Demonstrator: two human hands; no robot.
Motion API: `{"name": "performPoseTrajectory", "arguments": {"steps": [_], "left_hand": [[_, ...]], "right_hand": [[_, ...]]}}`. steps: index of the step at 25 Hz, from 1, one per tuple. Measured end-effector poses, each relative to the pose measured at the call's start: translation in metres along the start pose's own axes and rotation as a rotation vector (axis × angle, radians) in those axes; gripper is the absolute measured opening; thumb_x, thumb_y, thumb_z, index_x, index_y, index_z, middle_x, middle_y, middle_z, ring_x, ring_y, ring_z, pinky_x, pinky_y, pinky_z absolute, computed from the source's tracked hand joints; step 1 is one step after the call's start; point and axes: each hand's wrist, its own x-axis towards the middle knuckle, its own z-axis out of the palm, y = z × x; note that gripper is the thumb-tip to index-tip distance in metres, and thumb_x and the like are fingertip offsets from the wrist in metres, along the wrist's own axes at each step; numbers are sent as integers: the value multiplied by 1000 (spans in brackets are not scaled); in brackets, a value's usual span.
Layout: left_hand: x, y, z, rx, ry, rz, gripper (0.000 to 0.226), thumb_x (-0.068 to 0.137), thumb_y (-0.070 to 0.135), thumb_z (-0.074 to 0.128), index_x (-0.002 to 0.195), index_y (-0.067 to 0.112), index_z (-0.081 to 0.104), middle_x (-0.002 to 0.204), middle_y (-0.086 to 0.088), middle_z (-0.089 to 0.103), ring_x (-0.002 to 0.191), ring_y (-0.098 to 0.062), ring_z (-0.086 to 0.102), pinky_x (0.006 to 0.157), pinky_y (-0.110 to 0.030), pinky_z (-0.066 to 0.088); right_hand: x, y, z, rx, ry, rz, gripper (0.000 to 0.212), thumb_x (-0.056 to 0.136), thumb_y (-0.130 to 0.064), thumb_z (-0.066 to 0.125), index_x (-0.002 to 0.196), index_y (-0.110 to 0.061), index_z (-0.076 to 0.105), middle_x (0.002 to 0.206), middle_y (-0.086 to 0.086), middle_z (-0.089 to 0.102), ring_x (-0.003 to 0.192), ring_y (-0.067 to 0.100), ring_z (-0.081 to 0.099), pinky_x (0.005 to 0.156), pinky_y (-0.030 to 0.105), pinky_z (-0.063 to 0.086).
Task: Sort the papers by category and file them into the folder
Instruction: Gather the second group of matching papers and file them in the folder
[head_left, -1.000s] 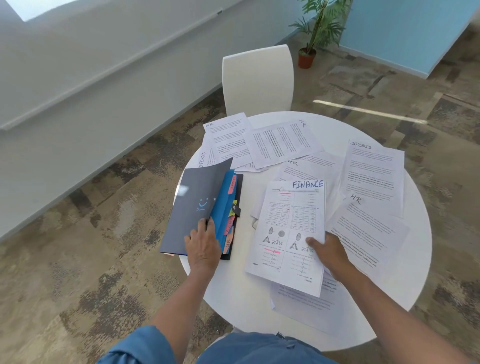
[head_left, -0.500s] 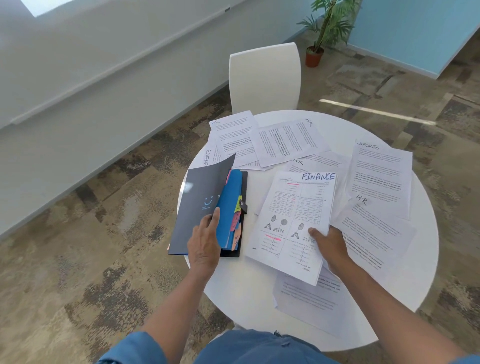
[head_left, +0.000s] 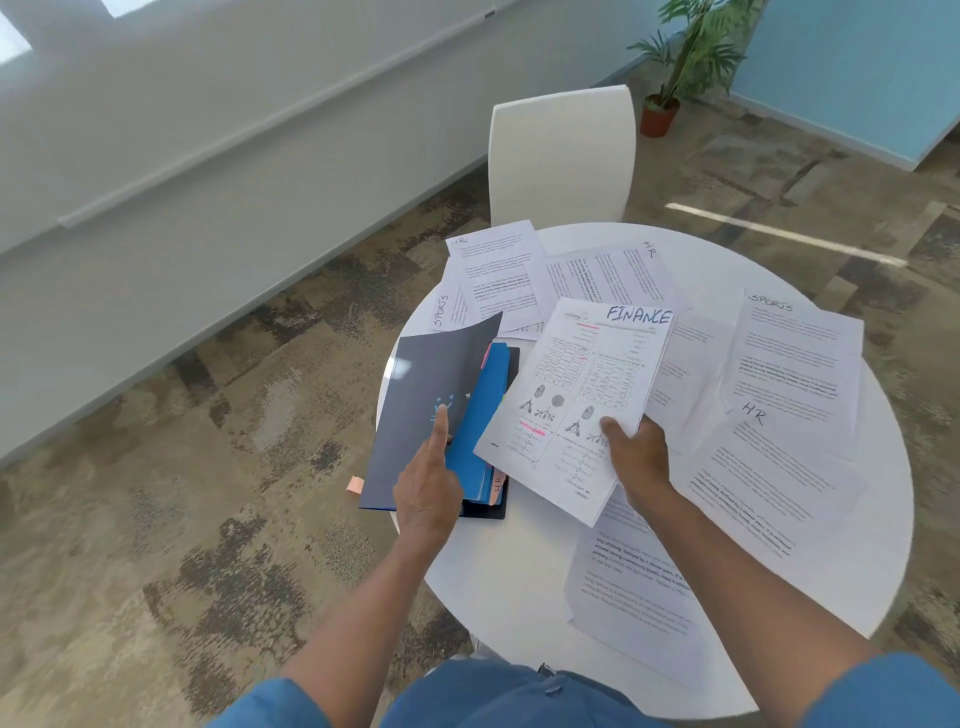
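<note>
Gripping the "FINANCE" sheet (head_left: 582, 400), the right hand (head_left: 636, 457) lifts it while left hand (head_left: 428, 488) fingers part the folder (head_left: 431, 395).

Person seen from above: left hand (head_left: 427, 488) and right hand (head_left: 638, 457) both bare, without rings, watch or gloves. Forearms uncovered to above the elbow. Short blue sleeves (head_left: 270, 709) at the lower corners of the view; a matching blue garment (head_left: 498, 696) across the torso, bearing a small dark fastening near its upper edge.
</note>
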Motion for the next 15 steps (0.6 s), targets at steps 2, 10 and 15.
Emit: {"name": "performPoseTrajectory", "arguments": {"steps": [2,10,15], "left_hand": [[-1,2,-3,-22,-9,-23,103,82,-9,46,153,50,1,123,14,65,60,-16,50,51,-34,45],[-1,0,-11,-105,-39,-58,88,88,-4,43,152,52,19,97,4,64,70,-23,57,57,-38,47],[1,-3,-13,-154,-28,-42,92,86,-4,44,148,59,18,106,9,65,71,-23,59,56,-39,49]], "right_hand": [[-3,-2,14,-56,-39,0,24,97,-18,59,120,-14,65,101,-6,65,93,17,62,78,26,45],[4,-2,61,-221,-233,74,27,93,-21,63,118,-15,67,111,0,71,95,22,67,84,34,54],[11,-11,89,-241,-320,86,29,90,-20,65,118,-14,68,112,6,72,98,26,68,89,41,57]]}}
